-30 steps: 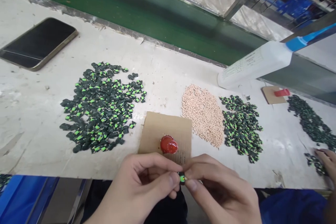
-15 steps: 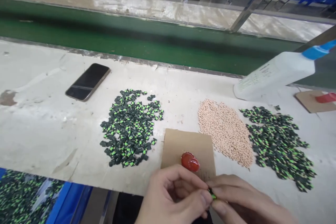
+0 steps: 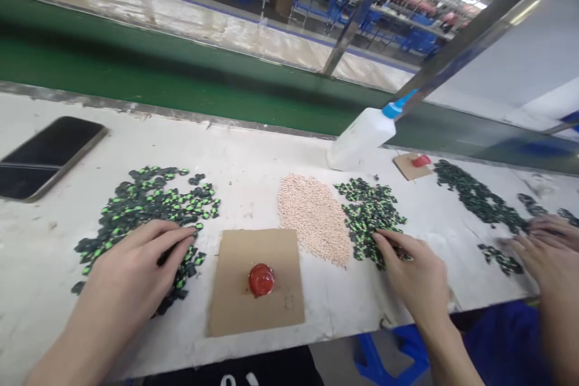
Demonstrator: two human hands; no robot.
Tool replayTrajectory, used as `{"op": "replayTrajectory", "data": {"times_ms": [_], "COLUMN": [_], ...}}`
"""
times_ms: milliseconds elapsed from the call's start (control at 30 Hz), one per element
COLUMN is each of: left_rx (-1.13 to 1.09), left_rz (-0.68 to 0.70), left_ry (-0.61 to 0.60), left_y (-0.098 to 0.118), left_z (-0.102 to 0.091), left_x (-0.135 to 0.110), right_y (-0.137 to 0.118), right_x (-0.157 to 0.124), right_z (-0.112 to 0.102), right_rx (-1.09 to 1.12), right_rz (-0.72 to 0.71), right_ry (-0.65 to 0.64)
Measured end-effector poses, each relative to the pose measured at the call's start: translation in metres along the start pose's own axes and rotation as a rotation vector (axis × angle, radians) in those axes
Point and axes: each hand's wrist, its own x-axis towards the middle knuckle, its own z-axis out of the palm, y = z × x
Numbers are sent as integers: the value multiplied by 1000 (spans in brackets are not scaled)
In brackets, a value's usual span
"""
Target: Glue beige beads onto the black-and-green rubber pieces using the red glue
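Note:
My left hand point(image 3: 136, 271) is over the left pile of small black-and-green pieces point(image 3: 149, 199), its thumb and forefinger pinched together at the pile's right side. A black-and-green piece shows right at those fingertips. My right hand point(image 3: 414, 274) reaches into the right pile of black-and-green pieces point(image 3: 371, 208), thumb and fingers closed; what they hold is hidden. Between my hands lies a square of brown cardboard point(image 3: 230, 307) with a glossy red blob point(image 3: 261, 279) on it. Beside the right pile spreads a heap of tiny pale-pink pieces point(image 3: 312, 217).
A white bottle with a blue nozzle point(image 3: 362, 139) stands behind the heaps. A phone point(image 3: 49, 157) lies at left. Another person's hands point(image 3: 549, 247) work at the right edge, near more dark pieces point(image 3: 479, 196) and a second cardboard point(image 3: 404, 167). A green strip point(image 3: 226, 96) runs behind the table.
My hands were together over the cardboard's near edge, fingering a small black-and-green piece. They have parted, left to the left pile, right to the right pile. The view has swung right.

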Motion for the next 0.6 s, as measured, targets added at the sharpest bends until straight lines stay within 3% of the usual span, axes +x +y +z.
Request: {"op": "replayTrajectory", "data": {"times_ms": [100, 267, 433, 600], "left_rx": [-2, -55, -87, -452], "left_rz": [5, -32, -134, -361], "left_ry": [12, 26, 22, 29], "left_y": [-1, -6, -8, 0], "left_z": [-1, -3, -7, -17], "left_x": [1, 2, -1, 3], "right_y": [-18, -59, -76, -77], "right_x": [1, 5, 8, 9], "right_z": [4, 15, 25, 27], "right_rx": [45, 125, 150, 227], "right_rz": [-72, -203, -235, -155], "right_ry": [-33, -200, -280, -277]}}
